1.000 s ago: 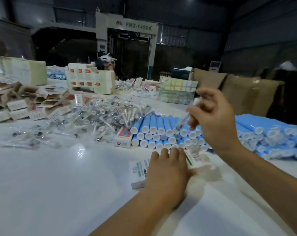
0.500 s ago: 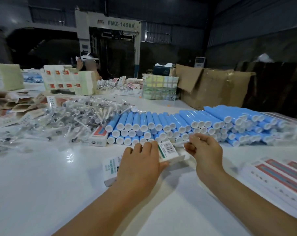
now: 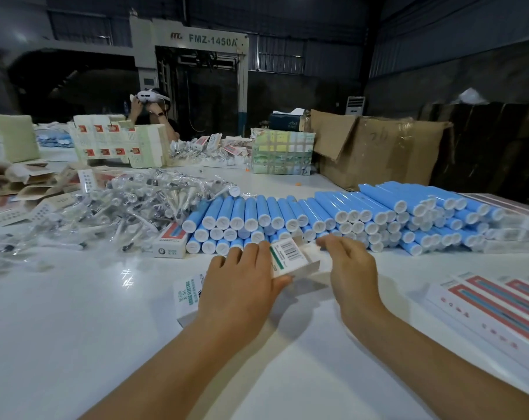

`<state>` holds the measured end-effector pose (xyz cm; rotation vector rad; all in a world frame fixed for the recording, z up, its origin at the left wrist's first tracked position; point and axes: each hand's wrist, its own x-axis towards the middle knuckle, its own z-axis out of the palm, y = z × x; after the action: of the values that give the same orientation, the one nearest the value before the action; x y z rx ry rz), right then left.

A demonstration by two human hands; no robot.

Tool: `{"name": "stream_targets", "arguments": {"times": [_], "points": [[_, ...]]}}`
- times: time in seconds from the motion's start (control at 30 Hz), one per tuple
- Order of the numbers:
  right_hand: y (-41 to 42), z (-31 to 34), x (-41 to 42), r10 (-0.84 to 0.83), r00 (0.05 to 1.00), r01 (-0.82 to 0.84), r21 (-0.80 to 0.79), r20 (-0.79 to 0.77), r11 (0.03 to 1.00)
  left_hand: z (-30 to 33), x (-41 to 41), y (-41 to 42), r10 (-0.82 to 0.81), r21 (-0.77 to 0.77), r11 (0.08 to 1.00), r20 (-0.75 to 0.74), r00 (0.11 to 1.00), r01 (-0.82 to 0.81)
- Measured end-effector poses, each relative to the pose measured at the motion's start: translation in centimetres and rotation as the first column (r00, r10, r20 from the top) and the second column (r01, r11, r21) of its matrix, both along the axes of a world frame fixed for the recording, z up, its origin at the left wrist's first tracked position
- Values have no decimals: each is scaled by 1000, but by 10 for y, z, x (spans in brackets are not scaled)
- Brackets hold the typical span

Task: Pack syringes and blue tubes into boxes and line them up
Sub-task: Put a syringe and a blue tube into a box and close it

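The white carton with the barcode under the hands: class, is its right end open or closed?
Open: the white barcode carton shows a raised end flap.

A glossy white worktop carries a stacked row of blue tubes, a heap of bagged syringes, flat cartons far left, and packed boxes lined along the right.
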<state>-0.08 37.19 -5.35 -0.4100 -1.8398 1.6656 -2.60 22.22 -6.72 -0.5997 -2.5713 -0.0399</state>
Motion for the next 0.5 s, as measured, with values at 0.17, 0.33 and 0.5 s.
{"name": "stream_targets", "arguments": {"times": [0.17, 0.33, 0.5], "points": [[-1, -3, 13, 38, 996, -28, 119, -84, 993, 2, -4, -2, 64, 27, 998, -3, 998, -64], [-7, -4, 14, 108, 991, -97, 132, -79, 987, 3, -4, -3, 93, 28, 995, -2, 996, -93], [-10, -12, 15, 175, 982, -161, 168, -70, 972, 0, -1, 1, 48, -8, 999, -10, 999, -48]]}}
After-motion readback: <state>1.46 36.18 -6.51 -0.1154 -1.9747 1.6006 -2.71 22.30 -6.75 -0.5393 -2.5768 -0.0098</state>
